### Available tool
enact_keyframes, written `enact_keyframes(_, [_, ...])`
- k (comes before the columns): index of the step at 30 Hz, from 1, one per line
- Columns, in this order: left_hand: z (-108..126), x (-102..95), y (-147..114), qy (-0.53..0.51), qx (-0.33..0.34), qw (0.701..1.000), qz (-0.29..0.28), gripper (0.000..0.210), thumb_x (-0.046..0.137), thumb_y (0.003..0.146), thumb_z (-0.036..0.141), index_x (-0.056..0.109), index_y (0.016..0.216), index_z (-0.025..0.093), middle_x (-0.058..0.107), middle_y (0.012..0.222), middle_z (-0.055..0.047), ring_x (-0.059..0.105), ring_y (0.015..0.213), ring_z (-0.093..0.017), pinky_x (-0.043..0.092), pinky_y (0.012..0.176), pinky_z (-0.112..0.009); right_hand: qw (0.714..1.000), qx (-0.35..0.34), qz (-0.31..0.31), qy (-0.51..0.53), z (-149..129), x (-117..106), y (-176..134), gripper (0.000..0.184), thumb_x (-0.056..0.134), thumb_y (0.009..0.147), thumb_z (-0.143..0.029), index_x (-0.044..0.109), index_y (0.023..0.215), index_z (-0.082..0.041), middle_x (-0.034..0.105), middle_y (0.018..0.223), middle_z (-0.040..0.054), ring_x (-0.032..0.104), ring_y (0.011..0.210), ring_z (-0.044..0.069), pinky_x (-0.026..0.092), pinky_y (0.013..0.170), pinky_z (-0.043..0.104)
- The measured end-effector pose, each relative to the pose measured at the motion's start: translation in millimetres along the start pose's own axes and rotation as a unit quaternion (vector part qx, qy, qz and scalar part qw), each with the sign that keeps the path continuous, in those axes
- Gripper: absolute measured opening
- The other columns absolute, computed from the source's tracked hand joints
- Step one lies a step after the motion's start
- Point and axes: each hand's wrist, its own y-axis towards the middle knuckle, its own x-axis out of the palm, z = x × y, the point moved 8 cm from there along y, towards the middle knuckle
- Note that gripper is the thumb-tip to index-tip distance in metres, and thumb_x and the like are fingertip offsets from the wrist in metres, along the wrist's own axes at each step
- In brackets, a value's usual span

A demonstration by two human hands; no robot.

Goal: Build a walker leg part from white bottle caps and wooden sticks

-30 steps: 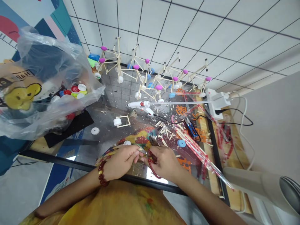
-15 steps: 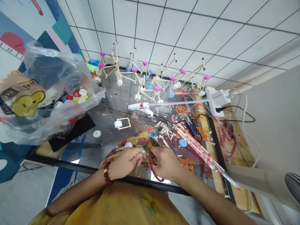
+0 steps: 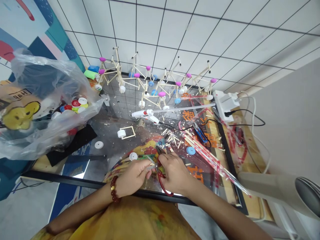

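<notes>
My right hand (image 3: 175, 171) is wrapped round red-handled scissors (image 3: 163, 186), whose blades point left toward my other hand. A dark tool tip (image 3: 160, 150) also sticks out past its fingers; its kind is not clear. My left hand (image 3: 133, 176), with a beaded bracelet at the wrist, is pinched at the scissor blades on a small pale piece (image 3: 151, 164), largely hidden by the fingers. Just beyond it lies a white wheel (image 3: 133, 156). A small stick frame (image 3: 129, 132) with a white wheel on one side rests farther off.
A white glue gun (image 3: 145, 114) lies mid-table, with stick-built models (image 3: 146, 90) along the wall. Cut bits (image 3: 173, 135), blue-handled pliers (image 3: 200, 134), wrapped sticks (image 3: 205, 153) and a blue wheel (image 3: 191, 150) are at right. A plastic bag (image 3: 50, 113) of wheels stands left; a power strip (image 3: 226, 103) sits back right.
The whole scene has shifted slightly left in view. My hands stay together at the scissors with much the same grip.
</notes>
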Motion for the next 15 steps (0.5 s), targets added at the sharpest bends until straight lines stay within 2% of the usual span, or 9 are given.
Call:
enact_keyframes(6, [-9.6,-1.0,3.0,-0.007,-0.014,1.000,0.017,0.035,0.034,0.098,0.028,0.048,0.067,0.018,0.053,0.066,0.002,0.047,0.063,-0.012,0.035,0.065,-0.025,0.999,0.044,0.006,0.018,16.9,7.9,1.9,0.008,0.057,0.066,-0.026,0.050,0.068,-0.021,0.060,0.061,0.0019,0.052,0.056,0.017,0.026,0.055,0.028])
enact_keyframes(12, [-9.1,-10.8,7.1,0.035,-0.001,0.998,0.045,0.034,0.035,0.099,0.026,0.048,0.069,0.019,0.055,0.066,0.001,0.051,0.065,-0.013,0.036,0.067,-0.025,0.998,0.068,0.004,0.000,27.4,9.8,-1.4,0.005,0.054,0.070,-0.024,0.052,0.067,-0.021,0.063,0.060,0.0028,0.055,0.056,0.017,0.024,0.055,0.028])
enact_keyframes(15, [-3.3,-8.5,8.0,0.035,0.022,0.999,0.026,0.030,0.036,0.098,0.021,0.047,0.070,0.019,0.056,0.069,0.002,0.051,0.067,-0.012,0.035,0.068,-0.024,0.998,0.064,0.014,-0.012,23.4,2.3,-2.4,0.003,0.054,0.070,-0.023,0.053,0.071,-0.021,0.065,0.065,0.0035,0.057,0.060,0.018,0.027,0.059,0.029])
